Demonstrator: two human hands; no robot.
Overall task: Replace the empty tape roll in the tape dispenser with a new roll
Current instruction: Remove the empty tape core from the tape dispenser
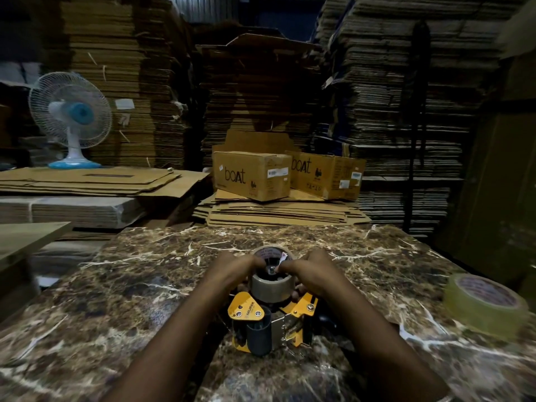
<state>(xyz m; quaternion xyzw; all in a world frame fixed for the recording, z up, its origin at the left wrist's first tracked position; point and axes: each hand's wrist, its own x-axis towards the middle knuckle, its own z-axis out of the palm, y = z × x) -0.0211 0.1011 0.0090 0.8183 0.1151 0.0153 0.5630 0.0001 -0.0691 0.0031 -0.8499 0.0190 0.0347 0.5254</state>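
A yellow and black tape dispenser [269, 320] lies on the marble table [145, 285] near its front edge. A worn-down tape roll [271, 285] sits on its spindle. My left hand [232, 271] grips that roll from the left side. From the right, my right hand [313, 274] holds it too, fingers curled over its rim at the hub. Just behind the roll, partly hidden by my fingers, stands a second roll with a printed core [272, 252]. A full clear tape roll [485, 303] lies flat at the table's right edge.
Two "boat" cardboard boxes [252, 175] stand on flat cardboard sheets beyond the table. Tall stacks of flattened cardboard [391, 97] fill the background. A white and blue table fan [71, 117] stands at the left on more sheets. A wooden board [26, 239] juts in at left.
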